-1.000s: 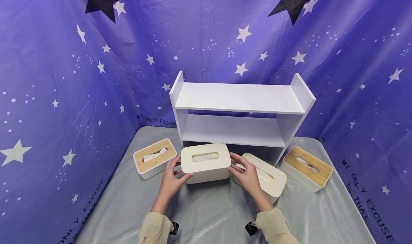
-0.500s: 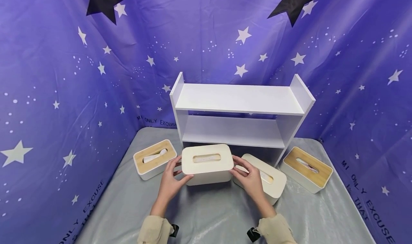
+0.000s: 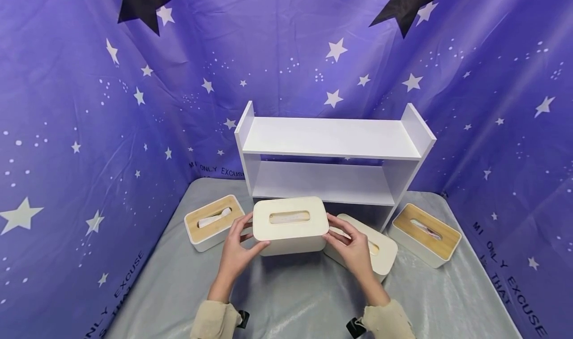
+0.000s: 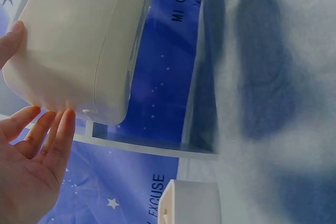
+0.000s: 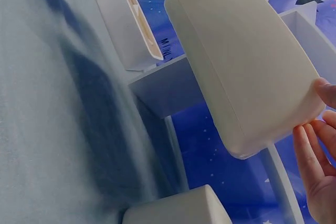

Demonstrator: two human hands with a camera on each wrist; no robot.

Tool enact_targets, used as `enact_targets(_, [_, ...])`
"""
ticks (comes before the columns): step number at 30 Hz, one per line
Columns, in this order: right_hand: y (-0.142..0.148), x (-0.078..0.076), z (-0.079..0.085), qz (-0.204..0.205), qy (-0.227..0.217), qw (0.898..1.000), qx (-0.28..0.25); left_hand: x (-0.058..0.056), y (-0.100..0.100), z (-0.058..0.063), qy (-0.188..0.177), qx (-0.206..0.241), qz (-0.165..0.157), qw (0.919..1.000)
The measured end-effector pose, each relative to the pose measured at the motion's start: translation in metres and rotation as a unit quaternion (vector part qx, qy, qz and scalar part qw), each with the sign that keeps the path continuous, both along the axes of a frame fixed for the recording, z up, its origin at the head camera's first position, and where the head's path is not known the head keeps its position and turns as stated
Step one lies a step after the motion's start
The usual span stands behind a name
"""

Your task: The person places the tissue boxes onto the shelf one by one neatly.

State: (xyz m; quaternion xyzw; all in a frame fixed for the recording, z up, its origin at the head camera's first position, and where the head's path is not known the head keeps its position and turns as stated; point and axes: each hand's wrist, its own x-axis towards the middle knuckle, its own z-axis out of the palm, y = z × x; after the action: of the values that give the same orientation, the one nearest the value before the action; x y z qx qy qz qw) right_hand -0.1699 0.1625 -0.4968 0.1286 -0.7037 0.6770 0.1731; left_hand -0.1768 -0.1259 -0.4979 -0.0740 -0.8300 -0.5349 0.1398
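Left hand (image 3: 235, 254): we see it pinching the left end of the box (image 3: 290, 233), thumb on the near face, fingertips on the end wall.
Right hand (image 3: 353, 252): we find it gripping the opposite end the same way, thumb in front, fingers round the corner.
Box: upright between the two hands, slotted lid up; our wrist views show it lifted clear of the bench (image 3: 286, 299).
Long axis: runs from hand to hand, nearly along the rack (image 3: 331, 137), with a slight slant.
Nearer hand: neither, as we judge it; each has its own end.
Rack: stands beyond the box; from the head we see the lid overlap the front edge of the lower shelf (image 3: 318, 182), and cannot tell whether they touch.
Sideways: the box sits left of the rack's middle; that offset, with the long axis, is what we judge counts most.
Neighbours: we have a second box (image 3: 386, 257) slanted on the bench, partly hidden by the right hand, and a wood-lidded pair (image 3: 414, 239), one farther out on each side.
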Motion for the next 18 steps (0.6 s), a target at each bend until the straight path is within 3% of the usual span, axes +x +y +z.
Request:
enact_targets(11, [0.003,0.004,0.016,-0.015,0.015,1.000,0.011,-0.001,0.003,0.014,0.041,0.012,-0.014,0.9990])
enact_targets(18, [0.002,-0.002,0.027,-0.034,0.042,0.998,0.016,-0.008,0.005,0.025,0.054,0.027,-0.017,0.9981])
